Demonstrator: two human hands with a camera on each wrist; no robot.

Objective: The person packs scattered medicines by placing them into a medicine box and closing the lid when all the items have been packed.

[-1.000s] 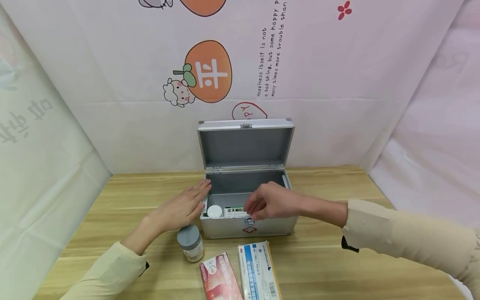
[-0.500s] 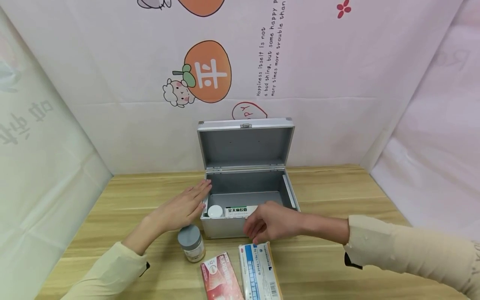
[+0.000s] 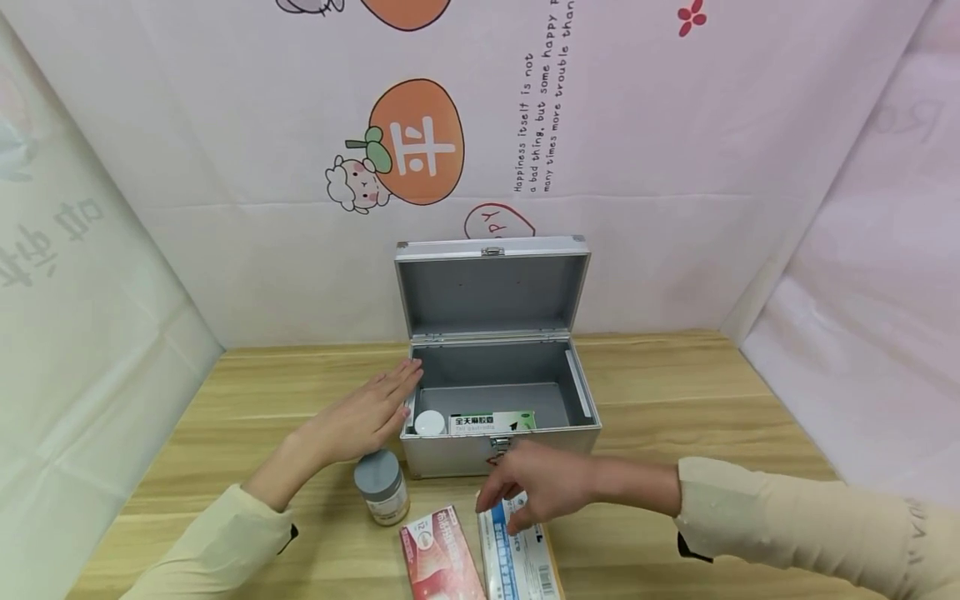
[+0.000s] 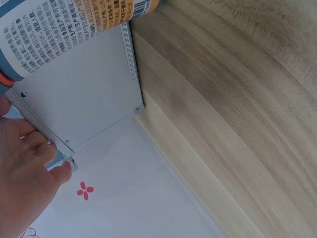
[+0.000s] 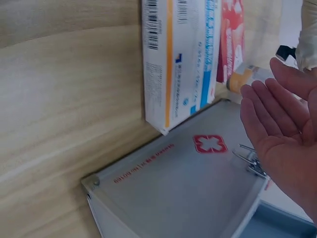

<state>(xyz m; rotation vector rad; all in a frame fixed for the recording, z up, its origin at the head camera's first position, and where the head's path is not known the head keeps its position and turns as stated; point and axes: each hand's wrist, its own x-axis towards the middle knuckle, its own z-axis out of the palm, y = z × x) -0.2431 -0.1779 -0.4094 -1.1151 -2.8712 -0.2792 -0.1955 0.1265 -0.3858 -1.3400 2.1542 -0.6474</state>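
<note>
My left hand [image 3: 356,421] rests along the left rim of a silver first-aid case [image 3: 450,457], fingers straight. In the left wrist view its fingers [image 4: 42,151] lie over the case's edge. My right hand [image 3: 543,483] hovers in front of the case with loosely bent fingers, holding nothing. It overlaps the far end of a blue-and-white medicine box [image 3: 528,571] in the head view. The right wrist view shows this palm bare beside the case's latch [image 5: 251,161]. Inside the case, along its front wall, sit a white-lidded bottle [image 3: 430,423] and a green-and-white medicine box [image 3: 491,422].
A grey-lidded jar [image 3: 381,483] stands just below my left hand. A red medicine box [image 3: 442,554] lies left of the blue-and-white one on the wooden table [image 3: 660,533]. The case's raised lid [image 3: 492,292] leans back near the printed cloth backdrop [image 3: 637,267].
My right hand has moved from above the case's front edge down toward the blue-and-white medicine box, uncovering the green-and-white box and the latch. My left hand has stayed in place.
</note>
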